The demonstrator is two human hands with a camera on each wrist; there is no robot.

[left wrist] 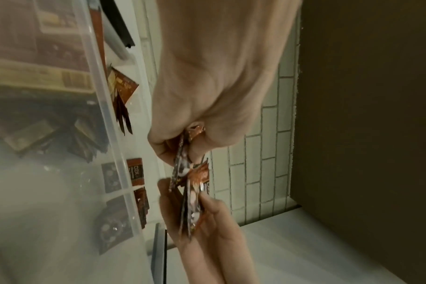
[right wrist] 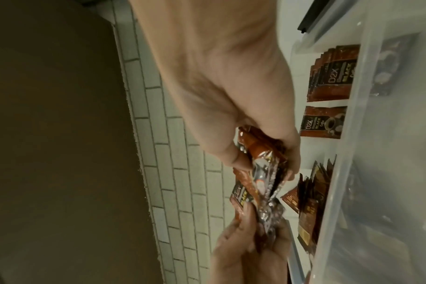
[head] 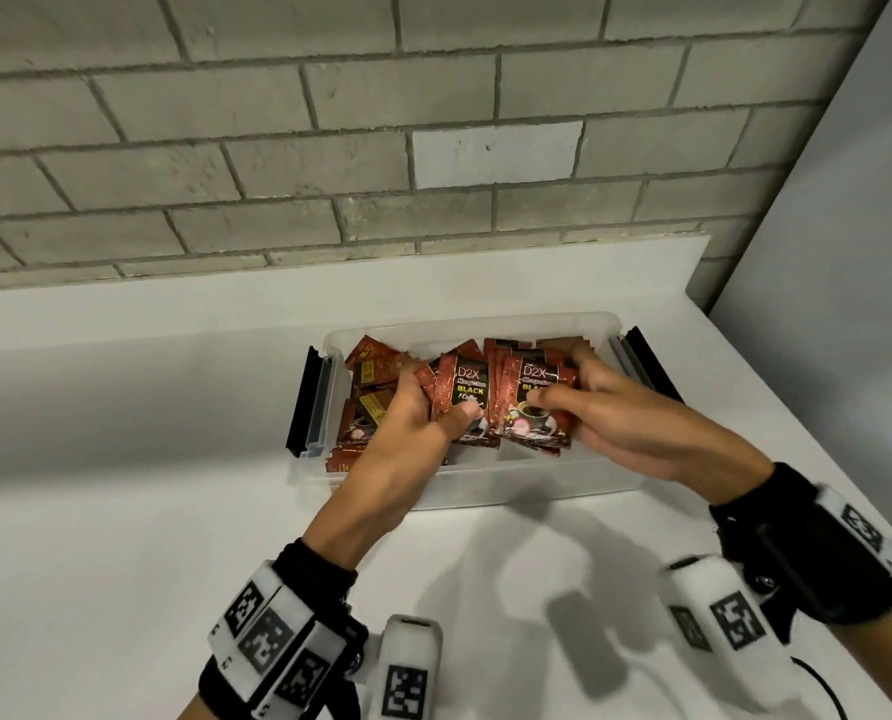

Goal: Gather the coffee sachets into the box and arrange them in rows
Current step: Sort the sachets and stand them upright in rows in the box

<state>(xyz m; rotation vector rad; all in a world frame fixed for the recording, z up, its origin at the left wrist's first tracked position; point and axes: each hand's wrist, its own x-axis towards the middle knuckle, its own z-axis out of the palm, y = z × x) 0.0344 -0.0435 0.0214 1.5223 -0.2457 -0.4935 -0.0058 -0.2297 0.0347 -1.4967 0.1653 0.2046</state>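
Note:
A clear plastic box (head: 511,485) stands on the white counter. Above its middle my left hand (head: 428,402) grips a small stack of red-and-black coffee sachets (head: 462,397), thumb on the front. My right hand (head: 563,384) grips a second stack (head: 534,407) edge to edge with the first. Loose sachets (head: 371,387) lie jumbled in the box's left part, and others stand along the back right (head: 511,345). In the left wrist view my left hand (left wrist: 182,142) pinches the sachets' (left wrist: 182,167) edges. In the right wrist view my right hand (right wrist: 255,157) clasps its stack (right wrist: 263,173), beside a standing row (right wrist: 333,76).
Black latch handles (head: 303,402) (head: 651,366) stick out from both short ends of the box. A grey brick wall (head: 277,148) rises behind the counter (head: 121,459). The counter's right edge runs diagonally close to the box.

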